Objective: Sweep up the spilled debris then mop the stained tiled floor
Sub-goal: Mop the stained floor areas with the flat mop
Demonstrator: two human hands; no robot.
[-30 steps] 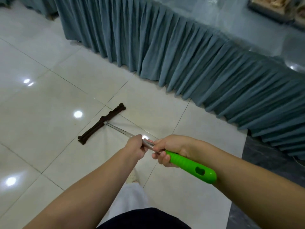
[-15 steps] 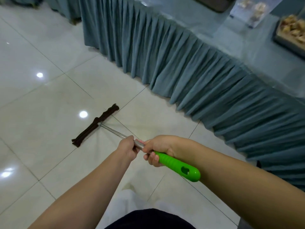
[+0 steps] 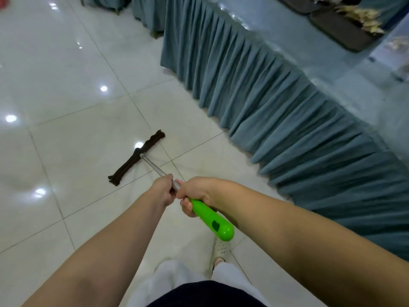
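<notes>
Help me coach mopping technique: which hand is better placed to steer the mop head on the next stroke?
Left, probably. The left hand grips the metal pole nearer the mop head; the right hand holds the green handle at the far end.

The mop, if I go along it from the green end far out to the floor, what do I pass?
Green grip → right hand → left hand → bare metal pole → dark mop head lying on the tiled floor.

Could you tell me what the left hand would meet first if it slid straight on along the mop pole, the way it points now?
Only bare metal pole lies ahead of the left hand, so it would probably reach the dark mop head on the tiled floor first.
</notes>
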